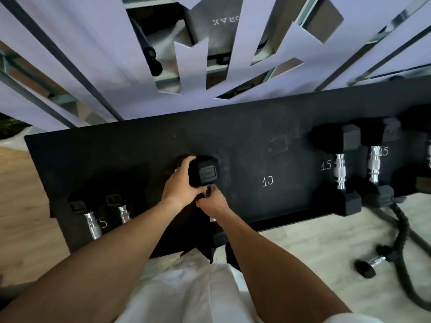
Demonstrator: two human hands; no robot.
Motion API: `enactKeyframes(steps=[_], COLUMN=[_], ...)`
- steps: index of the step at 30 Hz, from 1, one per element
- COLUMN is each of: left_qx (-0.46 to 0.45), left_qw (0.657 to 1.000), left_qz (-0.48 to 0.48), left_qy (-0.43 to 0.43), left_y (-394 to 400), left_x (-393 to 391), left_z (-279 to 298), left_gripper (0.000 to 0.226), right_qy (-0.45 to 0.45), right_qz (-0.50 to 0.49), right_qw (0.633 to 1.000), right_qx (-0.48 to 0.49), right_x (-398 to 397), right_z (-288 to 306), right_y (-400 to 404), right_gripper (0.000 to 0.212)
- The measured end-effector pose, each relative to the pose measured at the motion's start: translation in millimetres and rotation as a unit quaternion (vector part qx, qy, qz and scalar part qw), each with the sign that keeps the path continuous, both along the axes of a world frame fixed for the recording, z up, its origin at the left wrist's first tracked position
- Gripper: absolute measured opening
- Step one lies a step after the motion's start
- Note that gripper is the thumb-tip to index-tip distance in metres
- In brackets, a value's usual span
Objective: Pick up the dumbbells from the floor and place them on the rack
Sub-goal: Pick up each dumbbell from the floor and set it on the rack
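Observation:
A black hex dumbbell (pixel 205 170) with a chrome handle lies over the black rack (pixel 256 141), left of the chalked "10". My left hand (pixel 180 183) cups its far head from the left. My right hand (pixel 211 202) is closed around the handle just below that head. The near head (pixel 220 238) pokes out under my right forearm at the rack's front edge. One small dumbbell (pixel 369 264) lies on the pale floor at the right.
Two dumbbells (pixel 93 224) sit at the "5" mark on the left, two larger ones (pixel 340 171) at the "15" marks on the right. A thick black rope (pixel 401 220) curls over the floor on the right. Mirrors and white strips stand behind the rack.

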State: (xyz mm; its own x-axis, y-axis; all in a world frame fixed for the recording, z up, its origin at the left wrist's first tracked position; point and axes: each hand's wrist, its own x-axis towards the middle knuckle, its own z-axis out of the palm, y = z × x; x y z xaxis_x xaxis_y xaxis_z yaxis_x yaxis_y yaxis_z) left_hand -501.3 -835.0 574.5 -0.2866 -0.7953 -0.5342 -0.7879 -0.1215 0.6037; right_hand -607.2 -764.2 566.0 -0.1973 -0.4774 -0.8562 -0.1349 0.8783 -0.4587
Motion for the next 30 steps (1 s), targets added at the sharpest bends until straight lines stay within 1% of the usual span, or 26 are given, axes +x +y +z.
enactKeyframes(steps=[2,4,6,9,11,14,16,19,21,23,26,28,30], left_qx=[0.018,0.042,0.076,0.159,0.180,0.162,0.141,0.099,0.075,0.064,0.097,0.113,0.123], left_qw=[1.000,0.999,0.995,0.985,0.981,0.983,0.983,0.978,0.968,0.957,0.943,0.925,0.902], left_qz=[0.005,0.032,0.049,0.038,0.025,0.007,-0.005,-0.082,-0.137,-0.186,-0.257,-0.325,-0.393], left_qy=[-0.006,-0.011,-0.034,-0.059,-0.065,-0.090,-0.116,-0.165,-0.198,-0.213,-0.186,-0.161,-0.130], left_y=[3.4,7.0,16.6,44.7,64.5,87.4,104.7,135.2,163.7,199.7,265.9,319.0,367.8], left_x=[-1.3,-0.5,1.9,7.8,6.6,-8.1,-23.2,-46.7,-68.0,-93.4,-137.5,-174.3,-208.7], left_z=[3.6,4.9,2.7,-3.8,-8.4,-7.1,4.5,16.9,22.3,25.4,26.5,26.4,26.1], left_gripper=[0.095,0.097,0.083,0.056,0.045,0.044,0.042,0.034,0.031,0.030,0.024,0.018,0.013], right_qy=[0.013,0.038,0.060,0.108,0.118,0.095,0.081,0.073,0.056,0.043,0.031,0.031,0.042], right_qz=[0.026,0.041,0.011,-0.056,-0.098,-0.127,-0.118,-0.144,-0.182,-0.227,-0.290,-0.335,-0.357], right_qw=[0.999,0.998,0.997,0.989,0.987,0.987,0.987,0.985,0.980,0.972,0.956,0.941,0.933], right_qx=[-0.017,-0.028,-0.055,-0.082,-0.052,0.027,0.068,0.068,0.051,0.036,0.033,0.030,0.032], right_x=[0.6,-0.7,-7.5,-27.6,-45.9,-71.7,-87.4,-104.2,-113.3,-122.9,-135.7,-148.4,-163.7], right_z=[3.8,5.6,9.2,9.3,5.6,-4.5,-8.7,-0.8,0.9,1.7,0.0,-0.5,3.6], right_y=[12.1,31.5,61.4,115.7,155.7,214.6,252.9,303.7,343.3,386.6,449.6,492.6,528.4], right_gripper=[0.045,0.055,0.047,0.032,0.028,0.022,0.023,0.020,0.016,0.014,0.013,0.014,0.014])
